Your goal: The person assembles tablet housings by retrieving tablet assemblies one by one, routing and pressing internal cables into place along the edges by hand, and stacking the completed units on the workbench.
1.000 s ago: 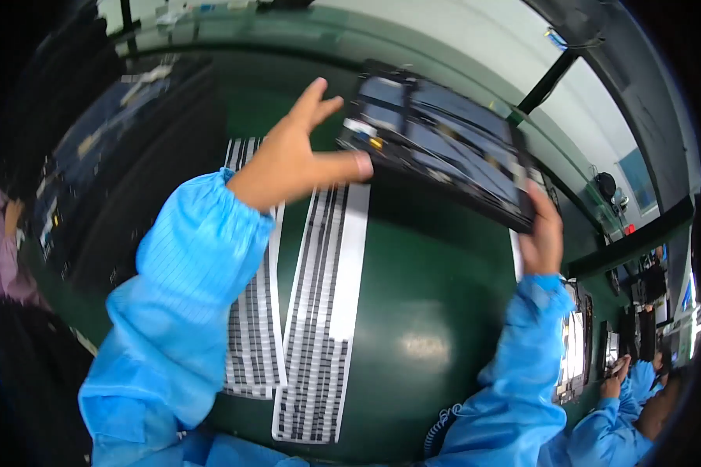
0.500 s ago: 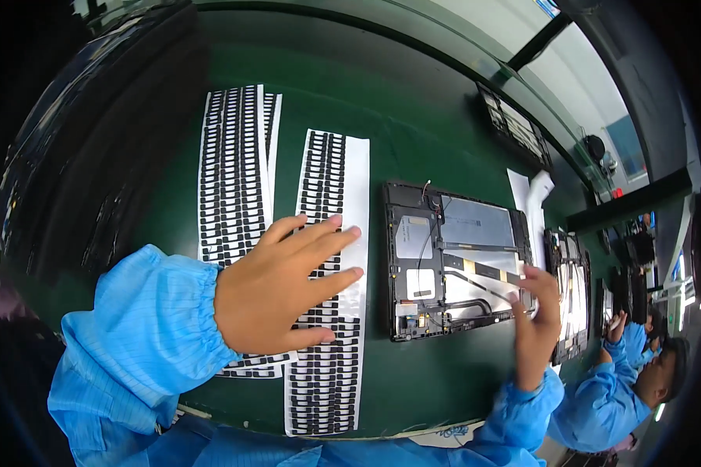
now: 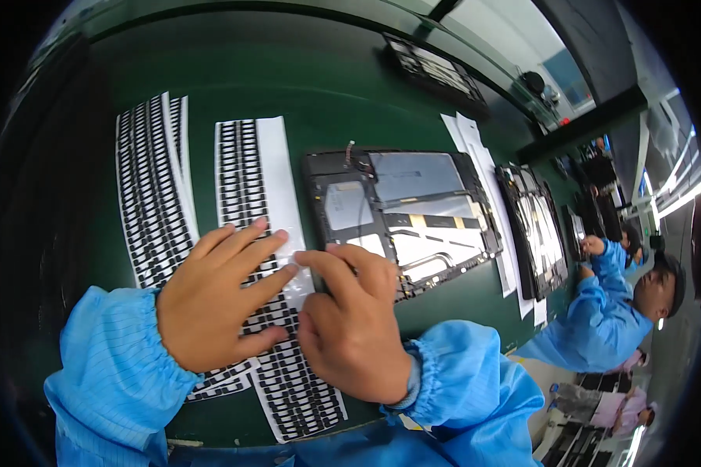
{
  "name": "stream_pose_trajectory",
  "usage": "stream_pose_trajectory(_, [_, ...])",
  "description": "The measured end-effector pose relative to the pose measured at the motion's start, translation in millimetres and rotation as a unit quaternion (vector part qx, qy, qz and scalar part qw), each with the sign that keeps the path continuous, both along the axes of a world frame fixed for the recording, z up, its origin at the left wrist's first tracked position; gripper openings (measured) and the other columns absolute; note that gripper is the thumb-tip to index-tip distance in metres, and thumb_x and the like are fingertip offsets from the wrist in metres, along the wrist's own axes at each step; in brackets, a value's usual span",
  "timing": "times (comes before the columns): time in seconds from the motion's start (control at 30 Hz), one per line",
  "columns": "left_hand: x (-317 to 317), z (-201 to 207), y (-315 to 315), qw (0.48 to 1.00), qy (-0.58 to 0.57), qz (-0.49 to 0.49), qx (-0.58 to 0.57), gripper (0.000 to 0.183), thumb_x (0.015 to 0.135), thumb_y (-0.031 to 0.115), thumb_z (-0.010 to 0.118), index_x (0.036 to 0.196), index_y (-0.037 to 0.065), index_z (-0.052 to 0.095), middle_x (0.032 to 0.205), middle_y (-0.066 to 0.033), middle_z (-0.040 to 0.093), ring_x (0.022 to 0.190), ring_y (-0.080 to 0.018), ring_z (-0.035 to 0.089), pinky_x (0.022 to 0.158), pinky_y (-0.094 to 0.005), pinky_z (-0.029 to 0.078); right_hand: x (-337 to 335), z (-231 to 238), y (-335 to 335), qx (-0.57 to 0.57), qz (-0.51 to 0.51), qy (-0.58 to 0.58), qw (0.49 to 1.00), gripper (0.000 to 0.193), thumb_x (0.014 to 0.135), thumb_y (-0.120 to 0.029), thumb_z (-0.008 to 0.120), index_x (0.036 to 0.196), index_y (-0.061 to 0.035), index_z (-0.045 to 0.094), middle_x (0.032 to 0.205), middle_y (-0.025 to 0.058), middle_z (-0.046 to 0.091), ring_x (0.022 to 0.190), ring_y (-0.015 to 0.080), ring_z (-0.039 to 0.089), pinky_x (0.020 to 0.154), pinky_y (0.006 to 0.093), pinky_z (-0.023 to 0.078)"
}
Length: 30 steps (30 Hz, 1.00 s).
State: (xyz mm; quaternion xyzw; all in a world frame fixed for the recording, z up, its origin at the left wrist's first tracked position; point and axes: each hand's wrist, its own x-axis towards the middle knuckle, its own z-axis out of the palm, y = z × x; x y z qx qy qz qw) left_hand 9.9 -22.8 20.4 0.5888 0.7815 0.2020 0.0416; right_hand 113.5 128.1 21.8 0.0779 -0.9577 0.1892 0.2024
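Note:
My left hand (image 3: 226, 300) lies flat with fingers spread on a long white sheet (image 3: 273, 163) of small black adhesive pieces set in rows. Beside its index fingertip, my right hand (image 3: 354, 327) touches the sheet's bare white strip with its index finger. The right thumb stays apart from that finger, the other fingers are partly curled, and nothing shows in the grip. Just right of the sheet lies an opened flat device (image 3: 436, 222), like a tablet, with silver plates and dark cables; the right hand covers its lower left corner.
More sheets of black pieces (image 3: 152, 179) lie overlapped at the left. Right of the device are white paper strips (image 3: 483, 187) and a second opened device (image 3: 531, 233). Another device (image 3: 436, 70) rests at the back. A co-worker in blue (image 3: 600, 319) sits at the right.
My right hand has moved left from above the device to the sheet beside my left hand. The left hand stays spread on the sheet. The whole view has shifted and turned.

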Motion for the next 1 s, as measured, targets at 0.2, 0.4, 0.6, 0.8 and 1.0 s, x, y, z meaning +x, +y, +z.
stream_pose_trajectory(0.2, [3, 3, 5, 0.999, 0.004, 0.005, -0.038, 0.056, 0.069, 0.033, 0.07, 0.116, 0.005, 0.054, 0.127, -0.0199, 0.043, 0.122, -0.0365, 0.036, 0.101, -0.0472, 0.027, 6, 27, 32, -0.159, 0.081, 0.036, 0.983, 0.011, 0.061, 0.001, 0.062, 0.069, -0.002, 0.055, 0.111, 0.0155, 0.053, 0.102, 0.0311, 0.049, 0.087, 0.0397, 0.036])
stream_pose_trajectory(0.4, [3, 8, 3, 0.993, -0.026, -0.088, 0.068, 0.043, 0.067, 0.018, 0.071, 0.107, 0.007, 0.059, 0.118, -0.0171, 0.053, 0.114, -0.0359, 0.047, 0.092, -0.0489, 0.037, 46, 45, 150, -0.311, -0.012, -0.128, 0.942, 0.008, 0.068, 0.003, 0.056, 0.07, -0.0037, 0.059, 0.113, 0.0147, 0.054, 0.104, 0.0267, 0.048, 0.091, 0.0355, 0.035])
stream_pose_trajectory(0.6, [15, 14, 31, 0.982, -0.019, -0.151, 0.109, 0.027, 0.073, 0.012, 0.064, 0.099, 0.007, 0.063, 0.103, -0.0111, 0.062, 0.1, -0.0293, 0.058, 0.088, -0.0424, 0.042, 28, 31, 147, -0.383, 0.078, -0.204, 0.898, 0.004, 0.066, 0.001, 0.059, 0.068, -0.0024, 0.059, 0.115, 0.0133, 0.053, 0.109, 0.0274, 0.044, 0.091, 0.0363, 0.034])
stream_pose_trajectory(0.8, [10, 2, 49, 0.969, -0.03, -0.207, 0.133, 0.021, 0.078, 0.006, 0.054, 0.098, 0.006, 0.063, 0.1, -0.0107, 0.063, 0.097, -0.0277, 0.059, 0.083, -0.0383, 0.046, 28, 19, 148, -0.304, 0.073, -0.157, 0.937, 0.002, 0.062, -0.001, 0.059, 0.062, -0.0012, 0.057, 0.113, 0.0155, 0.052, 0.105, 0.0318, 0.044, 0.089, 0.0393, 0.035])
stream_pose_trajectory(1.0, [12, 3, 48, 0.973, -0.04, -0.182, 0.139, 0.021, 0.079, 0.007, 0.054, 0.098, 0.006, 0.063, 0.099, -0.0093, 0.063, 0.096, -0.0261, 0.06, 0.084, -0.0384, 0.045, 23, 20, 148, -0.28, 0.094, -0.167, 0.941, 0.002, 0.062, -0.002, 0.06, 0.064, -0.0029, 0.059, 0.117, 0.0176, 0.052, 0.108, 0.0302, 0.043, 0.09, 0.0386, 0.033])
